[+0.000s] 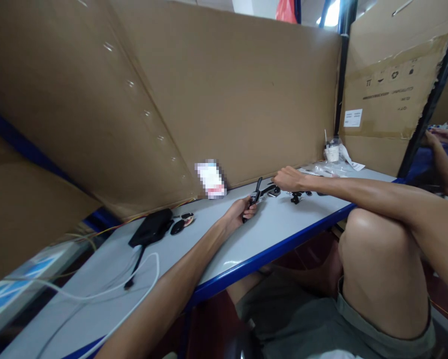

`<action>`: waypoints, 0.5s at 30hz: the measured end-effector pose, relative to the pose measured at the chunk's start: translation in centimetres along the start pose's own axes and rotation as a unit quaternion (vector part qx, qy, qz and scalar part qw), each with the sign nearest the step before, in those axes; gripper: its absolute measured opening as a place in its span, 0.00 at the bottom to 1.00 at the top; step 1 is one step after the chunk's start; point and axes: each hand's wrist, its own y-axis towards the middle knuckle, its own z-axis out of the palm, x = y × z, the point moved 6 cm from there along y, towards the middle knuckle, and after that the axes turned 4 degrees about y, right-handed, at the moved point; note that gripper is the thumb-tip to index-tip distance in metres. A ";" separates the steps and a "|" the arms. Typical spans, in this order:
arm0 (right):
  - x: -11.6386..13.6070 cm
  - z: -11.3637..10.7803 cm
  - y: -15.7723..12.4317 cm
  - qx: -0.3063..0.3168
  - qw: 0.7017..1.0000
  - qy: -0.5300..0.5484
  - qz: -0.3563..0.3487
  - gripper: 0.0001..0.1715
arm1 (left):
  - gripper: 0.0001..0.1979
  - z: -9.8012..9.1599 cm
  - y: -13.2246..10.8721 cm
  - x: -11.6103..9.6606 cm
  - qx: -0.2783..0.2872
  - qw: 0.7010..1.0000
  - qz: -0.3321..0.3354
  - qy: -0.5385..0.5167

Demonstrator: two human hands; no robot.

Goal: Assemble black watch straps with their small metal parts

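My left hand (241, 209) is closed around a dark thing with a black handle-like arm and a shiny part (256, 193); its exact kind is unclear. It is held just above the grey tabletop (224, 244). To the right, my right hand (289, 178) is bent over with its fingers curled together, and whatever they pinch is hidden. Below that hand and beside it lie small black and shiny pieces (274, 191). A small black part (295, 198) with prongs rests a little further right.
A phone-like bright screen (211, 179), blurred out, leans on the cardboard wall (246, 99). On the left lie a black pouch-like case (152, 227), black oval pieces (178, 227) and a white cable (96, 297). Plastic bags and a cup (333, 152) stand at the back right. Another person's arm (446, 159) shows at far right.
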 end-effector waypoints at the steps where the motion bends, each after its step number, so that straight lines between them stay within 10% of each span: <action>1: 0.3 -0.2 0.0 -0.001 1.000 -0.003 -0.007 0.16 | 0.16 0.0 0.1 0.0 0.001 1.000 -0.002 0.005; 15: 7.4 0.8 1.3 0.031 0.966 -0.133 -0.220 0.20 | 0.17 -0.6 1.3 0.4 0.037 0.997 0.000 0.074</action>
